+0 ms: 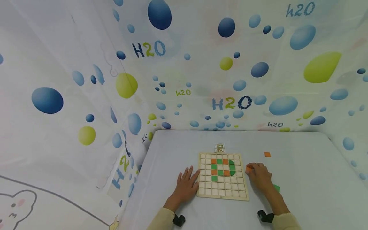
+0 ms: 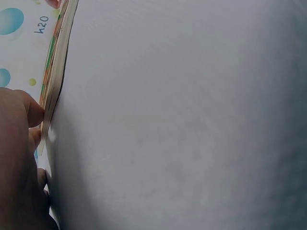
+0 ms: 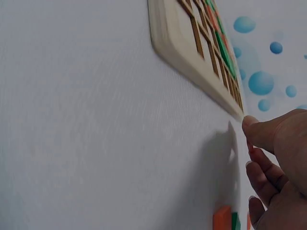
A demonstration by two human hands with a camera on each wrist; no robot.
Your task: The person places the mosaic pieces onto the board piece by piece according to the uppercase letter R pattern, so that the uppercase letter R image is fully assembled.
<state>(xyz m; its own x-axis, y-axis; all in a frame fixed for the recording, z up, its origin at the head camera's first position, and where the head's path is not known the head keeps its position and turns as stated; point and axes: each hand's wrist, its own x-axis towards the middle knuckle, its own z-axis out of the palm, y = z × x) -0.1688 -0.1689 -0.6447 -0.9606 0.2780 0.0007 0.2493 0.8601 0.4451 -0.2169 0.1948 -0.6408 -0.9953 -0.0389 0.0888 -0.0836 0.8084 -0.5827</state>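
Note:
A square wooden grid board (image 1: 221, 188) lies on the table, with orange and green tiles (image 1: 220, 172) set in its upper cells in a loop with a stem, two rounded green ones on the right. My left hand (image 1: 187, 184) lies spread at the board's left side, its thumb and fingertips at the edge, as the left wrist view also shows. Just off the board's right edge, my right hand (image 1: 260, 176) pinches a small orange tile (image 1: 248, 170) between thumb and fingers. In the right wrist view my fingers mostly hide that tile (image 3: 250, 145).
A small pattern card (image 1: 219, 148) lies against the board's far edge. One loose orange tile (image 1: 267, 154) is at the far right, and a green tile (image 1: 276, 187) lies partly behind my right wrist. Printed white curtains (image 1: 195, 70) surround the white table (image 1: 310, 179).

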